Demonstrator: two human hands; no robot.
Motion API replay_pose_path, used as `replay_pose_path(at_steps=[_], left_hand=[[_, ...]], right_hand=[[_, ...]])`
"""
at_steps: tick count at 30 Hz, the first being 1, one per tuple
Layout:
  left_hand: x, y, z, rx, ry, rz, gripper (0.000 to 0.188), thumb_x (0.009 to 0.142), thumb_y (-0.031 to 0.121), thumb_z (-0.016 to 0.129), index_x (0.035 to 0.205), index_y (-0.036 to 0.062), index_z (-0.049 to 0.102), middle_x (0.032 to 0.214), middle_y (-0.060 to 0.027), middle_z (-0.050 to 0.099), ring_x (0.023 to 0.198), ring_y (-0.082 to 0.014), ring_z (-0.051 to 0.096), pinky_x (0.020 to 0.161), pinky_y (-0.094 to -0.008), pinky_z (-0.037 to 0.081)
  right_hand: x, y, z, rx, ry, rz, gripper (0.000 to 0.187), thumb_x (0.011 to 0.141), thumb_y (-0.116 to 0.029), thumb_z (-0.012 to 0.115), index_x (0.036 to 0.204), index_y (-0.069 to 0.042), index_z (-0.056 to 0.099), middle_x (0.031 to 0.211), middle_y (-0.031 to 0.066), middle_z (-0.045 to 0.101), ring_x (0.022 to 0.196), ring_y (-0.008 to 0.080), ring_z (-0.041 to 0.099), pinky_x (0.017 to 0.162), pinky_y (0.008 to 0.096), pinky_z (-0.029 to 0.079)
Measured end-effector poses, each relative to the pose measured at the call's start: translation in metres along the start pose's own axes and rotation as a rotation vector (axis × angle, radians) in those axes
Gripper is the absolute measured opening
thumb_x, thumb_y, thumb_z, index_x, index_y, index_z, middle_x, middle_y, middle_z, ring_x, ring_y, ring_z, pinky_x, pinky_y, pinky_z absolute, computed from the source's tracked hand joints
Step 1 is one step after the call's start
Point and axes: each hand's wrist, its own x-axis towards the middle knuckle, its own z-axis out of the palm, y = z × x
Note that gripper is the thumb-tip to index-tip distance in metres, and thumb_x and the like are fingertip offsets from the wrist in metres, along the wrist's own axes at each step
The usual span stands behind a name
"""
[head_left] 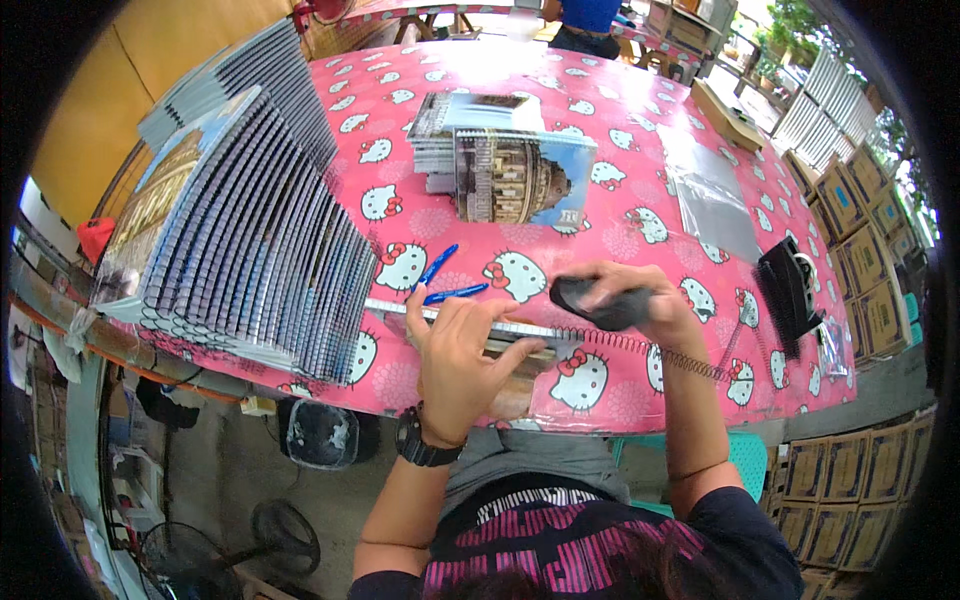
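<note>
My left hand (465, 350), with a black watch on its wrist, is closed on a notebook (510, 390) at the table's near edge. Its thumb and fingers press along the punched edge. A dark wire coil (625, 342) runs from that edge to the right, its far part loose. My right hand (640, 295) grips a black, rounded, pad-like object (600, 303) above the coil; motion blur hides its exact kind. Just beyond my left fingers lie two slim blue handles (440, 270), spread like those of pliers; where they meet is partly hidden.
Tall stacks of coil-bound notebooks (250, 240) stand at the left. A smaller pile of picture-covered books (520, 175) sits mid-table. Clear plastic sheets (712, 200), a bundle of black coils (788, 297) and cardboard boxes (860, 270) are at the right. A person (588, 25) is beyond the table.
</note>
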Motion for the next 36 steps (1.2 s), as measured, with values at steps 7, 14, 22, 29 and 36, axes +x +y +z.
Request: replay_pose_path(at_steps=[7,14,22,29,36], left_hand=[[0.0,-0.001,0.002,0.06,-0.026,0.014,0.036,0.058,0.028,0.084,0.082,0.0125,0.061,0.078,0.0012,0.06,0.08,-0.0186,0.057,0.103,-0.0487,0.021],[0.002,-0.001,-0.001,0.02,-0.04,-0.027,0.049,0.063,0.03,0.081,0.103,0.0126,0.059,0.092,0.0006,0.062,0.089,-0.0188,0.058,0.105,-0.0478,0.018],[0.005,-0.023,-0.024,0.233,-0.066,-0.023,0.042,0.059,0.034,0.082,0.09,0.0139,0.062,0.09,-0.0012,0.06,0.095,-0.0217,0.056,0.106,-0.0604,0.006],[0.008,-0.029,-0.023,0.169,-0.064,-0.029,0.037,0.063,0.037,0.078,0.085,0.0125,0.061,0.085,-0.0013,0.058,0.091,-0.0226,0.055,0.107,-0.0636,0.008],[0.0,-0.031,-0.021,0.101,-0.01,-0.072,0.085,0.058,0.038,0.084,0.127,0.008,0.046,0.079,0.0012,0.056,0.083,-0.0167,0.057,0.109,-0.0589,0.004]], right_hand=[[-0.007,0.018,0.004,0.41,-0.037,-0.061,0.053,0.082,-0.041,0.06,0.11,0.004,0.063,0.121,0.0187,0.058,0.112,0.027,0.053,0.098,0.0377,0.038],[0.003,0.023,-0.001,0.314,0.052,0.033,0.071,0.075,-0.059,0.06,0.107,0.004,0.065,0.123,0.0194,0.057,0.108,0.0243,0.057,0.092,0.0355,0.043],[0.023,0.016,-0.002,0.033,-0.075,0.043,0.048,0.08,-0.041,0.062,0.103,0.0,0.067,0.122,0.0194,0.057,0.114,0.0283,0.053,0.098,0.0377,0.039],[0.039,0.012,0.006,0.103,-0.123,0.0,0.068,0.076,-0.062,0.055,0.1,0.001,0.069,0.126,0.0224,0.054,0.111,0.0313,0.056,0.098,0.0408,0.04],[0.04,0.014,0.027,0.207,-0.101,-0.062,0.048,0.083,-0.042,0.06,0.1,0.002,0.066,0.12,0.018,0.059,0.11,0.0277,0.055,0.097,0.0384,0.04]])
